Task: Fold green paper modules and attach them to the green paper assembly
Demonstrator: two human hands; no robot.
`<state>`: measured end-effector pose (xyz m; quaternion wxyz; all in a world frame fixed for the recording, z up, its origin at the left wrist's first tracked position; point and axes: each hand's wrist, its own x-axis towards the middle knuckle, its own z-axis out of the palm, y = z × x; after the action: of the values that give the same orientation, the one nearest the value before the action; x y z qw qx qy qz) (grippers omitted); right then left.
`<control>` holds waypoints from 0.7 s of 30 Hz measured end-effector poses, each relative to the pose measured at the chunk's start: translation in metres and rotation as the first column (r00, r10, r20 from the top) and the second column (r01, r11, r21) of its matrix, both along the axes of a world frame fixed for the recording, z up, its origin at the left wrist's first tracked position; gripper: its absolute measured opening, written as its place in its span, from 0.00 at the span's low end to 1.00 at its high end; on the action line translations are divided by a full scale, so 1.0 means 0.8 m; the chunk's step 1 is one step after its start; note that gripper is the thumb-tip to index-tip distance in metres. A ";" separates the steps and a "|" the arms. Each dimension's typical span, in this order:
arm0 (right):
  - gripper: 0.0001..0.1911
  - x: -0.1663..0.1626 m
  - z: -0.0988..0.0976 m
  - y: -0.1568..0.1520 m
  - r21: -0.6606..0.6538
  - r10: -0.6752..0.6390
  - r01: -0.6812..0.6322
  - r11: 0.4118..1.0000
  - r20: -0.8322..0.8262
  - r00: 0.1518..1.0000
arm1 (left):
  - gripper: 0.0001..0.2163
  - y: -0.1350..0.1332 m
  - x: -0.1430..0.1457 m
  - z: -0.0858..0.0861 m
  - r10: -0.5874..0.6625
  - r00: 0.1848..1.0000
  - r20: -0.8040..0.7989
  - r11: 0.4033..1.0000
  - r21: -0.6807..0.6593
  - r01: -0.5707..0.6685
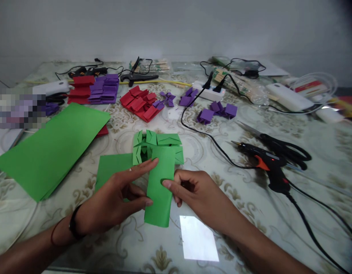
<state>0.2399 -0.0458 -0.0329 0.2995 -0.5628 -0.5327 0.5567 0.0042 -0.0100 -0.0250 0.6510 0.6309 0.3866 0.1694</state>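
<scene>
Your left hand [116,201] spread wide: index tip rests on upper left of green paper strip [160,205], thumb tip touches its left edge lower down. Your right hand [193,190] pinches strip's right edge, thumb and fingers closed on it. Strip lies lengthwise between both hands, top end against folded green pieces [159,140]. Green sheet stack [50,152] to left; glue gun [267,163] well right.

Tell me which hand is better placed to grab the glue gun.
Right, probably. The glue gun lies on the right hand's side, across bare table. The left hand rests on the green strip and would have to cross over the right.
</scene>
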 end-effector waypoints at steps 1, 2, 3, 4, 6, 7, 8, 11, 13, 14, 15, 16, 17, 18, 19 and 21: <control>0.24 0.000 0.000 0.000 -0.001 -0.002 0.002 1.000 0.001 1.000 | 0.36 0.000 0.000 0.000 0.002 1.000 -0.003 1.000 -0.003 -0.002; 0.24 0.000 0.000 0.000 -0.004 -0.001 0.001 1.000 -0.005 1.000 | 0.36 0.000 0.000 0.001 0.003 1.000 -0.004 1.000 -0.005 -0.003; 0.25 -0.001 0.000 0.000 -0.014 0.008 -0.008 1.000 -0.019 1.000 | 0.36 0.000 -0.001 0.001 0.004 1.000 -0.003 1.000 -0.006 -0.004; 0.25 -0.001 0.000 0.000 -0.026 0.023 -0.024 0.999 -0.036 0.999 | 0.37 0.000 -0.001 0.001 0.007 1.000 -0.003 1.000 -0.008 -0.007; 0.25 0.000 -0.001 0.000 -0.042 0.056 -0.058 0.997 -0.053 0.997 | 0.38 0.000 -0.002 0.001 0.009 1.000 -0.007 1.000 -0.009 -0.009; 0.25 0.000 -0.001 -0.001 -0.040 0.066 -0.068 0.997 -0.047 0.997 | 0.38 0.000 -0.002 0.001 0.009 1.000 -0.005 1.000 -0.008 -0.009; 0.25 0.000 -0.001 -0.001 -0.033 0.069 -0.070 0.997 -0.032 0.997 | 0.38 0.000 -0.003 0.001 0.009 1.000 -0.003 1.000 -0.005 -0.009; 0.25 0.001 -0.001 -0.002 -0.012 0.052 -0.052 0.999 0.005 0.999 | 0.37 0.000 -0.004 0.002 0.011 1.000 -0.005 1.000 0.012 -0.011; 0.26 0.002 -0.001 -0.003 -0.014 0.061 -0.062 0.998 -0.010 0.998 | 0.37 0.000 -0.004 0.003 0.016 1.000 -0.007 1.000 0.017 -0.016; 0.26 0.002 -0.001 -0.003 -0.019 0.077 -0.078 0.997 -0.019 0.997 | 0.37 0.000 -0.004 0.003 0.022 1.000 -0.005 1.000 0.019 -0.022; 0.27 0.002 -0.002 -0.003 -0.024 0.094 -0.095 0.995 -0.022 0.995 | 0.37 0.000 -0.004 0.003 0.027 1.000 0.000 0.999 0.020 -0.027; 0.27 0.003 -0.002 -0.003 -0.030 0.111 -0.111 0.993 -0.017 0.994 | 0.37 0.000 -0.004 0.003 0.032 0.999 0.003 0.999 0.022 -0.032; 0.28 0.003 -0.002 -0.003 -0.038 0.120 -0.120 0.992 -0.004 0.993 | 0.37 0.000 -0.004 0.003 0.038 0.999 0.003 0.999 0.023 -0.038; 0.28 0.003 -0.002 -0.003 -0.048 0.123 -0.122 0.991 0.013 0.992 | 0.37 0.000 -0.004 0.003 0.042 0.999 -0.001 0.999 0.023 -0.042; 0.29 0.002 -0.001 -0.004 -0.055 0.120 -0.119 0.991 0.030 0.992 | 0.37 0.000 -0.004 0.003 0.044 0.999 -0.004 0.999 0.022 -0.044; 0.29 0.002 0.000 -0.004 -0.055 0.115 -0.113 0.992 0.046 0.992 | 0.37 0.000 -0.004 0.002 0.045 0.999 -0.010 0.999 0.018 -0.044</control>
<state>0.2413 -0.0487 -0.0328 0.2392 -0.5526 -0.5565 0.5724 0.0012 -0.0096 -0.0231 0.6393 0.6289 0.4023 0.1841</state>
